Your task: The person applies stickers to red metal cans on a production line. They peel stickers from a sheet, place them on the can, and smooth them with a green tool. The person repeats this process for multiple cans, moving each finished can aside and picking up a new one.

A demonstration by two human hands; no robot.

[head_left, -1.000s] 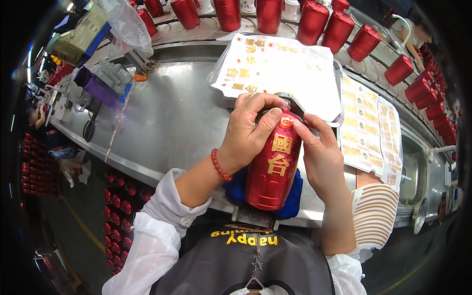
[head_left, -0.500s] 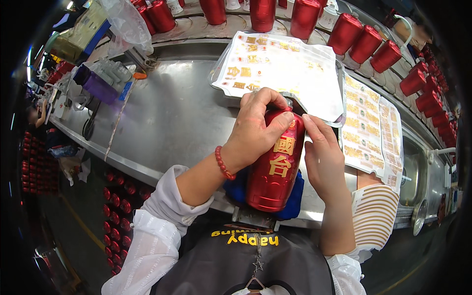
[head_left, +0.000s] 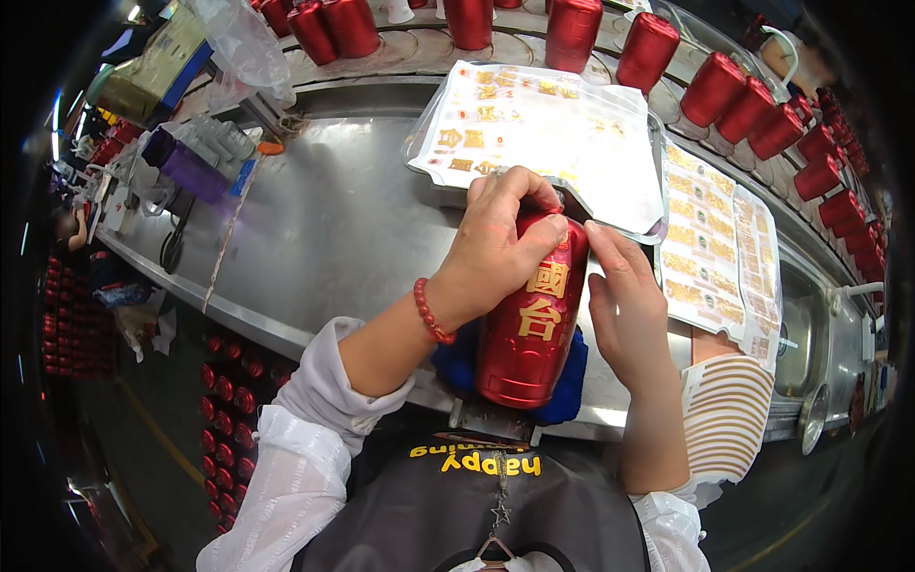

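A red bottle (head_left: 522, 357) with raised gold characters lies tilted, its base toward me, on a blue cloth (head_left: 569, 386) at the bench's front edge. My left hand (head_left: 500, 238), with a red bead bracelet at the wrist, wraps over its neck and upper left side. The thumb presses on the bottle's shoulder. At the bottle's upper right side, my right hand (head_left: 629, 305) rests its bent fingertips against the shoulder. The neck is mostly hidden by my left fingers. Just beyond lie white sheets of gold stickers (head_left: 534, 124) on a tray.
More sticker sheets (head_left: 705, 238) lie at the right, above a striped sleeve (head_left: 724, 419). Red bottles (head_left: 648, 52) stand along a curved conveyor at the back. A purple bottle (head_left: 186, 164) is at the left of the metal bench (head_left: 315, 229). A sink (head_left: 801, 334) is at the far right.
The red bottle has turned slightly in my hands, its gold characters shifting a little left. Bottles on the conveyor have moved to the right. My hands have hardly moved.
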